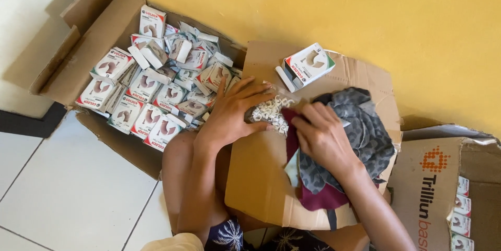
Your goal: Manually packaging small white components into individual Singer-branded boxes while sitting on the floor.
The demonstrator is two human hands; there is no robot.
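Hands both busy: left hand (232,112) lies open on the bag of small white clips (269,112), right hand (321,136) pinches its edge, so a tug could spill them off the cardboard flap (261,178).

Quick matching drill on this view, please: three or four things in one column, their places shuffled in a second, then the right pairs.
Things:
1. open small box
2. heap of small boxes
3. pile of small white pieces
4. patterned grey cloth

Places:
A. inside the big carton on the left
B. under the right hand
C. at the fingertips of the left hand
D. at the far end of the cardboard sheet, near the yellow wall

Pairs: 1-D, 2-A, 3-C, 4-B
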